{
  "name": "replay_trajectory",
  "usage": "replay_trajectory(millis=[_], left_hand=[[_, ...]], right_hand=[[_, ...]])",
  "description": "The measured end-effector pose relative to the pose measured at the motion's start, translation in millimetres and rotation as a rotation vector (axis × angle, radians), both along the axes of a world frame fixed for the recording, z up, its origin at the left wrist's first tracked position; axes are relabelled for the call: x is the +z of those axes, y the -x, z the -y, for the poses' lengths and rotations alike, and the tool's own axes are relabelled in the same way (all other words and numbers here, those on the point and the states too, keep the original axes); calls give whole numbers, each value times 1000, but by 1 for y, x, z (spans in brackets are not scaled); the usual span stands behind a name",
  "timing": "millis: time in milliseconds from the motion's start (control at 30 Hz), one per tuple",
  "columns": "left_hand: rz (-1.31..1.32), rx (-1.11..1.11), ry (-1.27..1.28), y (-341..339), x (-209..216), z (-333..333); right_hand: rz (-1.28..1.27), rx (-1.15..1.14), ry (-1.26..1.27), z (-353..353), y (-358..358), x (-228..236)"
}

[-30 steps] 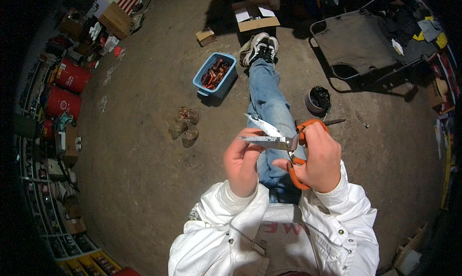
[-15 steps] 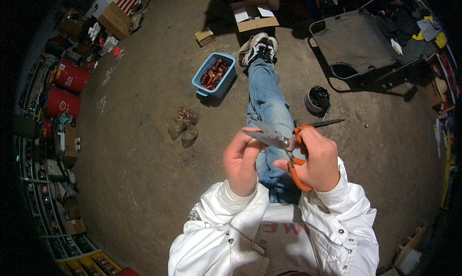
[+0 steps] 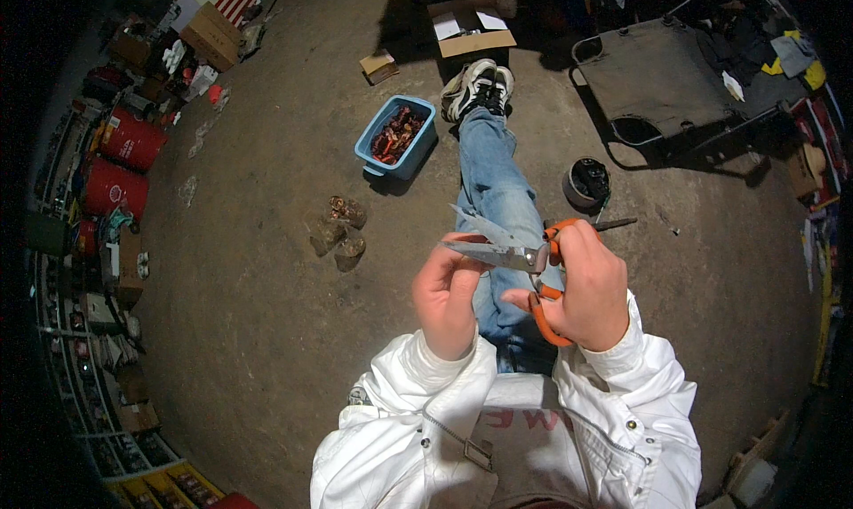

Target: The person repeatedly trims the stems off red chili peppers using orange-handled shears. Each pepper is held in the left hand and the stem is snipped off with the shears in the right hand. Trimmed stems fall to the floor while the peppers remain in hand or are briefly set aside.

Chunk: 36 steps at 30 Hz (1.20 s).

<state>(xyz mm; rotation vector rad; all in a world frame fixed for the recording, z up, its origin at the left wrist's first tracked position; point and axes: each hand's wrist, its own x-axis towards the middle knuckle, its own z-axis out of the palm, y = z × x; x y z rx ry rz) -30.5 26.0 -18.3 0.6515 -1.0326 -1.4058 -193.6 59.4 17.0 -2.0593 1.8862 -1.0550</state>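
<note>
My right hand (image 3: 593, 287) grips a pair of scissors (image 3: 506, 255) by its orange handles, with the thumb in the lower loop. The grey blades stand apart and point left, above my outstretched legs in blue jeans (image 3: 498, 163). My left hand (image 3: 446, 296) is closed, thumb against fingers, right at the lower blade. Whatever it pinches is hidden behind the blade and fingers. A thin dark rod (image 3: 615, 226) sticks out to the right beyond my right hand. I cannot tell whether it is held or lies on the floor.
Ahead on the left stands a blue plastic tub (image 3: 418, 154) of reddish-brown scraps. Nearer are several clear containers (image 3: 327, 234) of coppery bits. A bucket (image 3: 577, 189) with black contents stands right of my legs, a folding bed frame (image 3: 657, 83) beyond it. Cardboard box (image 3: 475, 43) past my shoes.
The scissors have tilted slightly, and their upper blade has swung up and left a little, widening the gap. My right hand has shifted slightly; the left has barely moved.
</note>
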Motion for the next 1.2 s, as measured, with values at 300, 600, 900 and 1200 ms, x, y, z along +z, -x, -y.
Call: replay_trajectory(millis=[300,600,900,1200], left_hand=[[105,-34,24,0,6,6],[295,-105,128,0,14,8],[513,-29,246,-4,23,3],[255,-163,-87,-7,21,7]], right_hand=[[419,121,-193,0,7,-10],[1265,187,-226,3,1,-2],[1306,247,-516,-2,6,3],[1423,313,-718,7,10,3]])
